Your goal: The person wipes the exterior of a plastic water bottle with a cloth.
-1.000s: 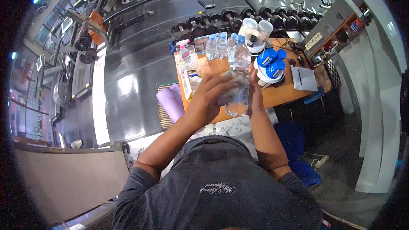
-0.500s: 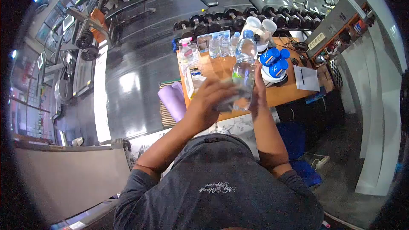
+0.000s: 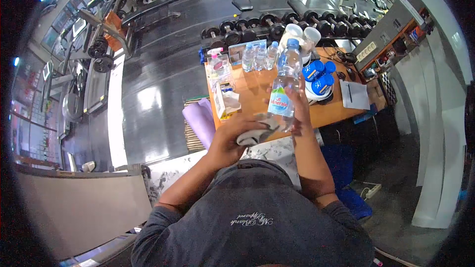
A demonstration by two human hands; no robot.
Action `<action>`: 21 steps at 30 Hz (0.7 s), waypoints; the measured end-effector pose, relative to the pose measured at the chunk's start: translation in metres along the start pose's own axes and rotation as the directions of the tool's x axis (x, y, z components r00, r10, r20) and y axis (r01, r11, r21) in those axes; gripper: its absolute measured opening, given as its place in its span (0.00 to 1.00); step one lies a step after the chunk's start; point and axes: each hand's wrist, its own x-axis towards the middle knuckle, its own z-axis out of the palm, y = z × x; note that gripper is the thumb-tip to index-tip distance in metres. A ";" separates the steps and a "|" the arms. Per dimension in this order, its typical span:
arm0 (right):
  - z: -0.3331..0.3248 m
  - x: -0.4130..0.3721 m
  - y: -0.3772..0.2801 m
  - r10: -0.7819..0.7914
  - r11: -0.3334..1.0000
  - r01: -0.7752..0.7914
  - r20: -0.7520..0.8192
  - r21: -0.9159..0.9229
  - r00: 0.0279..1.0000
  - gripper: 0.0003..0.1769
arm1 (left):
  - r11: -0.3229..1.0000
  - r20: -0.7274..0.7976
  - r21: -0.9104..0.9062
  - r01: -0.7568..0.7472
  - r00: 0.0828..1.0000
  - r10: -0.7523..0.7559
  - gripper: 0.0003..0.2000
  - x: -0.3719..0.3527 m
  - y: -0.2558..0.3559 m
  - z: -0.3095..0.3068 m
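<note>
A clear plastic water bottle [image 3: 280,103] with a blue cap and a pink-and-blue label stands upright in the grip of my right hand [image 3: 299,106], whose fingers wrap its far and right sides. My left hand [image 3: 231,138] holds a folded grey cloth [image 3: 257,134] by the lower left of the bottle. The cloth's upper edge is blurred and lies close to the bottle's base; whether it touches cannot be told. Behind the bottle, several smaller water bottles [image 3: 260,57] stand on the wooden table [image 3: 250,85].
Blue-lidded jars [image 3: 319,76] and white-lidded tubs [image 3: 311,37] stand at the table's right. A tissue box [image 3: 226,103] and a spray bottle [image 3: 216,59] are at its left. Paper with a pen [image 3: 354,94] lies at the right edge. A rolled purple mat [image 3: 199,118] leans beside the table; dumbbells [image 3: 269,25] line a rack beyond.
My left hand and the cloth have moved down and left, off the bottle's middle, uncovering its label. The bottle has turned so the label faces me, still in my right hand.
</note>
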 end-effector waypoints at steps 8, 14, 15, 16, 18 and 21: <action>-0.035 -0.008 0.017 0.363 0.914 -0.392 0.213 0.109 0.907 0.31 | 0.999 -0.227 -0.031 -0.029 0.974 0.022 0.25 0.031 -0.014 -0.023; -0.008 -0.024 0.023 0.214 0.970 -0.232 0.195 0.074 0.957 0.35 | 0.980 -0.279 0.189 -0.066 0.953 0.118 0.24 0.100 -0.013 -0.039; -0.004 -0.027 0.022 0.206 0.975 -0.219 0.200 0.048 0.958 0.36 | 0.962 -0.257 0.255 -0.095 0.953 0.162 0.24 0.114 -0.016 -0.040; -0.002 -0.029 0.021 0.198 0.978 -0.207 0.205 0.022 0.958 0.38 | 0.939 -0.231 0.320 -0.124 0.951 0.204 0.24 0.128 -0.019 -0.040; -0.002 -0.027 0.021 0.176 0.984 -0.177 0.241 -0.020 0.955 0.40 | 0.882 -0.144 0.438 -0.175 0.955 0.261 0.25 0.137 -0.017 -0.035; -0.002 -0.026 0.021 0.109 0.994 -0.104 0.197 -0.036 0.974 0.39 | 0.792 -0.025 0.570 -0.219 0.959 0.283 0.28 0.125 -0.017 -0.016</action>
